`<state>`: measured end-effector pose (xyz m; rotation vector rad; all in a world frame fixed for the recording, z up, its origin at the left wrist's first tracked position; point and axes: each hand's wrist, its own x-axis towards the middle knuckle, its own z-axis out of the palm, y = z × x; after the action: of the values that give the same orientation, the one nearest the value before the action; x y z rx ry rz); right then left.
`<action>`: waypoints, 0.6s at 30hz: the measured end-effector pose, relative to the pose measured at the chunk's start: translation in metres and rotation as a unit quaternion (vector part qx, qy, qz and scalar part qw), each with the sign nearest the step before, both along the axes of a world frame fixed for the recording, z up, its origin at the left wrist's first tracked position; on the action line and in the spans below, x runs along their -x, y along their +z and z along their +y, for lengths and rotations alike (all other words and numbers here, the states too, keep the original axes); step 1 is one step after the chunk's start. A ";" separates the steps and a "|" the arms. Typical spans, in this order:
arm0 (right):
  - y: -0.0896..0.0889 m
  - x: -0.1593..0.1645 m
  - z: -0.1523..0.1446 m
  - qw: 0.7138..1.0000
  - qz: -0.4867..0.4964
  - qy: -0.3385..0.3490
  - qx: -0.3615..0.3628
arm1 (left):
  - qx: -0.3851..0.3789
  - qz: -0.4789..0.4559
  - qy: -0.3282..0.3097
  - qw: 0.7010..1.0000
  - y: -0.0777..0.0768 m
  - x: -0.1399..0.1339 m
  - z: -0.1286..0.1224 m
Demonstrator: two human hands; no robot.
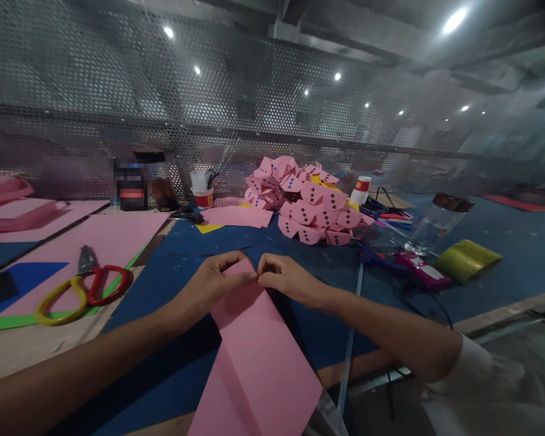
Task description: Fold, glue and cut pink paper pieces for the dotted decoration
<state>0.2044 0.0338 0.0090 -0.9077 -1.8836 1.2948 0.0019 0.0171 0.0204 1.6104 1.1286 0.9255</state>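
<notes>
A sheet of pink paper, creased or folded along its length, slants from the table down past its front edge. At its far end my left hand is closed on it, thumb on top and fingers curled behind. My right hand pinches the same end at its right corner, fingertips touching those of my left. The fingers hide that corner. Beyond my hands is a pile of folded pink paper pieces with dark diamond marks.
Scissors with red and yellow handles lie left on pink sheets. To the right are a purple glue gun, a clear jar, a yellow tape roll and pens. Paper cups stand by the perforated metal screen.
</notes>
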 end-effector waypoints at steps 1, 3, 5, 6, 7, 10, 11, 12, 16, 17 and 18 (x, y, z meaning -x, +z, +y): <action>0.000 0.000 0.000 1.000 0.001 0.001 0.004 | -0.008 0.004 -0.002 1.000 -0.001 0.000 -0.001; -0.001 0.001 0.000 1.000 0.003 0.004 0.014 | -0.017 0.008 -0.003 1.000 -0.001 -0.001 -0.002; -0.002 0.001 0.000 1.000 0.003 0.002 0.022 | -0.018 0.006 0.006 1.000 0.000 0.000 -0.002; -0.003 0.001 0.000 1.000 0.002 0.000 0.028 | -0.017 0.002 0.015 1.000 0.001 0.000 -0.002; -0.003 0.001 0.001 0.999 0.002 0.000 0.037 | -0.016 -0.003 0.025 1.000 0.002 0.000 -0.002; -0.005 0.001 0.002 0.998 0.003 0.004 0.058 | -0.003 -0.016 0.045 0.999 0.006 0.001 -0.002; -0.005 0.001 0.002 0.998 0.003 0.007 0.060 | 0.002 -0.017 0.048 0.999 0.007 0.001 -0.002; -0.005 0.001 0.002 0.998 0.002 0.009 0.060 | 0.006 -0.017 0.050 0.999 0.007 0.001 -0.002; -0.004 0.001 0.001 0.998 0.000 0.007 0.059 | 0.010 -0.026 0.049 0.998 0.006 0.000 -0.002; -0.003 0.001 0.001 0.998 -0.002 0.005 0.058 | 0.010 -0.032 0.047 0.998 0.006 0.000 -0.002; -0.002 0.001 0.001 0.998 -0.003 0.004 0.059 | 0.011 -0.039 0.046 0.998 0.005 0.001 -0.001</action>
<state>0.2035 0.0346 0.0065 -0.9657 -1.8329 1.4209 0.0011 0.0157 0.0256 1.5014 1.1631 1.0240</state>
